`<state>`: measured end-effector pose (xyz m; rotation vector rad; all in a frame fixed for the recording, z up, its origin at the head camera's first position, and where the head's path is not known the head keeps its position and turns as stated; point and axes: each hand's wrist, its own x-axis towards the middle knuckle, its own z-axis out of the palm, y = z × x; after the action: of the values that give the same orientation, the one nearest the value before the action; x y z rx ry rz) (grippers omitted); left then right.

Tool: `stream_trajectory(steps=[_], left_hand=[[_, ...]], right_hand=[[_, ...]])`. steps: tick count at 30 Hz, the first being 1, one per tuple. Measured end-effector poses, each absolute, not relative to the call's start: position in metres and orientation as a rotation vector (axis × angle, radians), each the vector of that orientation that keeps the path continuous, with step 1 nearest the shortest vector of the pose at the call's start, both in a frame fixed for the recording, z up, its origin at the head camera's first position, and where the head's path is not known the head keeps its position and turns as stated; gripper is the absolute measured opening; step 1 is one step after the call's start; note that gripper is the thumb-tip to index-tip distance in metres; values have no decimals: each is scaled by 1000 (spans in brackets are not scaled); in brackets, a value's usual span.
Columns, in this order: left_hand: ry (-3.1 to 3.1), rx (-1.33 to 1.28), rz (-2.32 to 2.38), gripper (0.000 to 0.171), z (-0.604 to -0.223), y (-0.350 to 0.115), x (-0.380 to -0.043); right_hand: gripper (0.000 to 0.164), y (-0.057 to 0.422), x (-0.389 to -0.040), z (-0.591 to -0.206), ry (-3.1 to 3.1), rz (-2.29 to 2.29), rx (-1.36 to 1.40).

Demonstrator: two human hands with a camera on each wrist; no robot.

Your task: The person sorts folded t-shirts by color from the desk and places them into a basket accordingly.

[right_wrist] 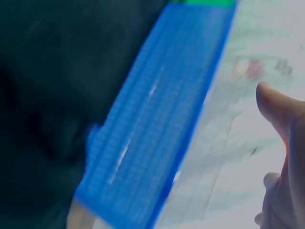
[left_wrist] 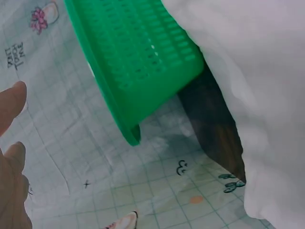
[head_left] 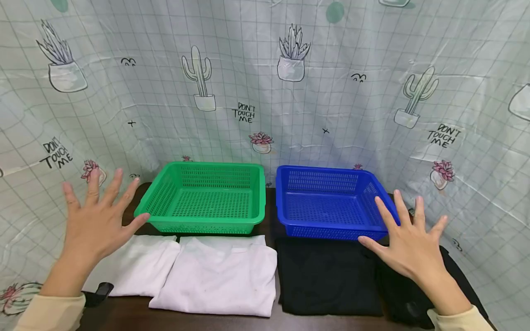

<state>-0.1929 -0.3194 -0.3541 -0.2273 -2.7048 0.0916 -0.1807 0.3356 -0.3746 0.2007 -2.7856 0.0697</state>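
Four folded garments along the near worktop edge: two white shirts (head_left: 215, 271) left, two black shirts (head_left: 331, 276) right, none moved yet. Left hand (head_left: 97, 220) and right hand (head_left: 410, 246) raised above them, fingers spread, holding nothing. Beyond, green basket (head_left: 207, 220) and blue basket (head_left: 327, 225) unfilled. Sorting apparently not begun.

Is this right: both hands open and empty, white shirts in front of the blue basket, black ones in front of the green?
No, the colours are swapped. In the head view the white shirts lie in front of the green basket and the black shirts in front of the blue basket. The left hand and right hand are indeed open and empty.
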Motion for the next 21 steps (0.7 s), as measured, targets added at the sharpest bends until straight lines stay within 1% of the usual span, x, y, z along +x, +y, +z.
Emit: stream_trajectory(steps=[6,12,16,21], left_hand=[[-2680,-285,91,94,-347,-306,-185],[-2662,-390,-43,94,-344,-295,-178],[-2682,-459,-219,89,-344,-291,-173],[-2722,-474,-516,80,-346,-290,-164]], right_hand=[[107,301,-175,-361,-2795,251,350],[100,268,-168,-349,-2849,501,504],[93,254,-165,-346,-2880,785,595],[83,242,-168,-346,-2920,1240,703]])
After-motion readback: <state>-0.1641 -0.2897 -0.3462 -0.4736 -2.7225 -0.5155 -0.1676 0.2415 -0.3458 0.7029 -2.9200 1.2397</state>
